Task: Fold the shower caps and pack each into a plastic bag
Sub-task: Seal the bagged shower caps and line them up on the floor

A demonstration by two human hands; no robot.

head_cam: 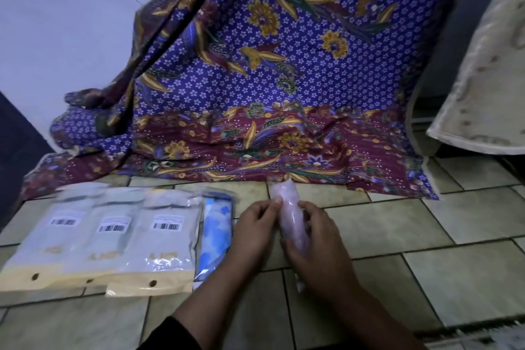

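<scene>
A pale pink shower cap [287, 209], folded into a long narrow roll, stands slightly tilted above the tiled floor, apparently inside a clear plastic bag. My left hand [255, 231] pinches its left side near the top. My right hand [315, 247] curls around its lower right part. The roll's bottom end pokes out below my right palm. To the left lies a blue patterned shower cap [214, 231] in a clear bag, flat on the floor.
Three yellow-edged plastic bags [108, 239] with barcode labels lie side by side at the left. A purple and maroon floral cloth [255, 88] hangs behind, spreading onto the green floor tiles [426, 273]. A cream mat [488, 71] leans at the right.
</scene>
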